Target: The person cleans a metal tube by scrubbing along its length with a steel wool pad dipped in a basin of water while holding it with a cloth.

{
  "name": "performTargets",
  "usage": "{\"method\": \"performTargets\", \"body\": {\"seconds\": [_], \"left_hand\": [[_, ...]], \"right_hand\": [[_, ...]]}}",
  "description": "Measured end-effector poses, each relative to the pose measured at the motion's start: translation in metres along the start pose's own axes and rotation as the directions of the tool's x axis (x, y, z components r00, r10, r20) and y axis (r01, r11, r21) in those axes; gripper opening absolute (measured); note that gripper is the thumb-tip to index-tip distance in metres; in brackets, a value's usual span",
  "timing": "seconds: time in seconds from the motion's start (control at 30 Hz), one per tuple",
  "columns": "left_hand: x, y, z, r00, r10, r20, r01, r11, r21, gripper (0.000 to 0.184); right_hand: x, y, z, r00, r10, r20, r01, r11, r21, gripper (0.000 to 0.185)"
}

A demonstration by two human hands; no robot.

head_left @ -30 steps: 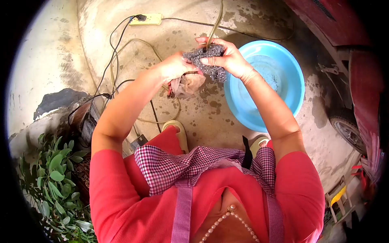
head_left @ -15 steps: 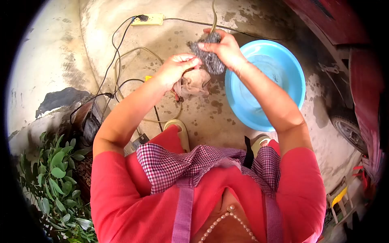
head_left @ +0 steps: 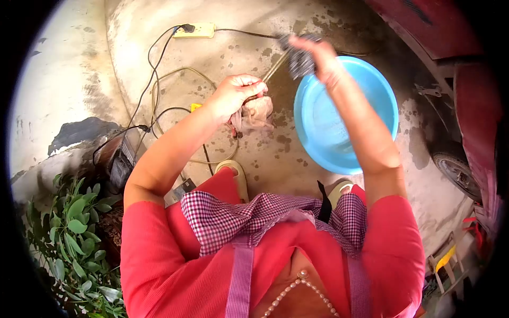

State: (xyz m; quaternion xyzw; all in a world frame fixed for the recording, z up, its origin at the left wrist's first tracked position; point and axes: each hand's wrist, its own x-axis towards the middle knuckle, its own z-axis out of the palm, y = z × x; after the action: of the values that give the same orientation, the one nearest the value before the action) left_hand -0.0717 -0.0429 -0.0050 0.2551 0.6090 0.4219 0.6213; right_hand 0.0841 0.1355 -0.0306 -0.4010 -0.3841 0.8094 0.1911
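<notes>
My left hand (head_left: 238,95) is closed with fingertips pinched on a yellowish hose (head_left: 275,67). A wet, pale beige cloth (head_left: 257,112) hangs just below those fingers, with a small red bit beside it. Up and to the right, my right hand (head_left: 321,55) is closed around a grey metal scourer (head_left: 301,61), blurred by motion. The hose runs from the left fingers up to the scourer; how it passes through the scourer is hidden. A light blue basin (head_left: 323,119) stands on the floor under the right forearm.
A yellow power strip (head_left: 194,30) with black cables (head_left: 154,63) lies at the upper left. A loop of hose (head_left: 155,93) lies on the wet-spotted floor. Green leaves (head_left: 77,228) fill the lower left. A red vehicle (head_left: 477,116) with a wheel (head_left: 456,169) stands at right.
My right hand has moved the scourer rightwards, away from my left hand, to the basin's upper edge. The hose now slants between the hands. My left hand has stayed nearly in place.
</notes>
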Motion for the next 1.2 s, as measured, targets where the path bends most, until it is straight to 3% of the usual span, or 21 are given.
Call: {"method": "performTargets", "body": {"seconds": [0.03, 0.07, 0.1, 0.13, 0.2, 0.27, 0.3, 0.37, 0.43, 0.47, 0.53, 0.57, 0.67, 0.77, 0.83, 0.93, 0.97, 1.07, 1.1, 1.17, 1.2], "left_hand": [[0.005, 0.001, -0.001, 1.000, -0.012, -0.017, 0.012, 1.000, -0.002, 0.012], [0.009, 0.001, -0.002, 0.999, -0.026, -0.035, 0.026, 1.000, 0.001, 0.011], [0.011, 0.001, -0.004, 0.998, -0.043, -0.053, 0.043, 0.999, 0.006, 0.011], [0.012, -0.005, -0.004, 0.998, -0.031, -0.050, 0.032, 0.999, 0.018, 0.010], [0.010, -0.020, -0.002, 0.999, -0.002, -0.042, 0.003, 0.999, 0.034, 0.010], [-0.002, -0.016, 0.002, 0.999, 0.006, -0.033, -0.003, 0.996, 0.084, 0.011], [-0.010, -0.014, 0.005, 1.000, 0.008, -0.028, -0.005, 0.995, 0.103, 0.012], [-0.024, -0.014, 0.008, 1.000, 0.020, -0.007, -0.018, 0.976, 0.219, 0.015], [-0.024, -0.013, 0.001, 1.000, 0.027, -0.009, -0.025, 0.989, 0.146, 0.015], [-0.024, -0.015, -0.002, 1.000, 0.024, -0.003, -0.024, 0.994, 0.110, 0.015], [-0.024, -0.018, -0.008, 0.996, 0.037, -0.079, -0.031, 0.997, 0.077, 0.015], [-0.024, -0.018, -0.011, 0.993, 0.051, -0.110, -0.045, 0.997, 0.057, 0.016], [-0.018, -0.013, -0.012, 0.981, 0.093, -0.169, -0.099, 0.995, -0.030, 0.017], [-0.016, -0.003, -0.010, 0.969, 0.172, -0.180, -0.192, 0.976, -0.099, 0.015], [-0.021, 0.002, -0.012, 0.974, 0.142, -0.175, -0.169, 0.975, -0.145, 0.016], [-0.024, 0.001, -0.025, 0.978, 0.166, -0.127, -0.184, 0.973, -0.142, 0.017], [-0.024, 0.000, -0.025, 0.975, 0.170, -0.142, -0.189, 0.974, -0.126, 0.017], [-0.028, 0.005, -0.020, 0.965, 0.151, -0.214, -0.180, 0.975, -0.126, 0.017], [-0.028, 0.008, -0.019, 0.960, 0.138, -0.243, -0.173, 0.976, -0.129, 0.016], [-0.030, 0.005, -0.035, 0.975, 0.138, -0.176, -0.164, 0.976, -0.141, 0.017], [-0.031, 0.003, -0.039, 0.980, 0.133, -0.146, -0.154, 0.978, -0.141, 0.017]], "right_hand": [[-0.017, 0.008, 0.022, 0.998, -0.064, 0.016, 0.065, 0.996, -0.069, 0.048], [-0.028, 0.019, 0.039, 0.994, -0.110, 0.017, 0.111, 0.979, -0.172, 0.040], [-0.039, 0.031, 0.054, 0.999, -0.039, 0.014, 0.041, 0.993, -0.112, 0.032], [-0.041, 0.044, 0.058, 0.998, -0.066, 0.018, 0.064, 0.994, 0.088, 0.030], [-0.041, 0.052, 0.054, 0.999, -0.034, -0.020, 0.036, 0.993, 0.108, 0.034], [-0.013, 0.050, 0.044, 0.934, -0.171, -0.313, 0.063, 0.943, -0.328, 0.036], [0.004, 0.038, 0.019, 0.955, -0.158, -0.253, 0.103, 0.971, -0.216, 0.038], [0.019, 0.019, -0.014, 0.936, -0.202, -0.289, 0.221, 0.975, 0.035, 0.032], [0.037, 0.016, -0.045, 0.863, -0.307, -0.402, 0.345, 0.938, 0.024, 0.024], [0.044, 0.013, -0.059, 0.832, -0.225, -0.507, 0.285, 0.957, 0.043, 0.025], [0.039, 0.004, -0.077, 0.886, -0.185, -0.425, 0.285, 0.941, 0.185, 0.025], [0.040, 0.006, -0.092, 0.948, -0.179, -0.263, 0.236, 0.950, 0.206, 0.030], [0.019, 0.011, -0.101, 0.987, -0.158, 0.028, 0.121, 0.850, 0.513, 0.037], [0.011, 0.027, -0.110, 0.993, -0.102, -0.058, 0.116, 0.786, 0.608, 0.039], [0.020, 0.038, -0.121, 0.984, -0.066, -0.168, 0.162, 0.732, 0.661, 0.038], [0.018, 0.029, -0.137, 0.966, -0.097, -0.238, 0.215, 0.812, 0.542, 0.039], [0.024, 0.032, -0.153, 0.981, -0.194, 0.007, 0.139, 0.728, 0.672, 0.035], [0.019, 0.027, -0.162, 0.851, -0.415, 0.322, 0.056, 0.680, 0.731, 0.034], [0.020, 0.015, -0.154, 0.944, -0.249, -0.218, 0.331, 0.689, 0.644, 0.035], [0.041, 0.007, -0.203, 0.785, -0.199, -0.587, 0.455, 0.828, 0.327, 0.030], [0.032, -0.001, -0.226, 0.634, -0.469, -0.615, 0.375, 0.882, -0.286, 0.036]]}}
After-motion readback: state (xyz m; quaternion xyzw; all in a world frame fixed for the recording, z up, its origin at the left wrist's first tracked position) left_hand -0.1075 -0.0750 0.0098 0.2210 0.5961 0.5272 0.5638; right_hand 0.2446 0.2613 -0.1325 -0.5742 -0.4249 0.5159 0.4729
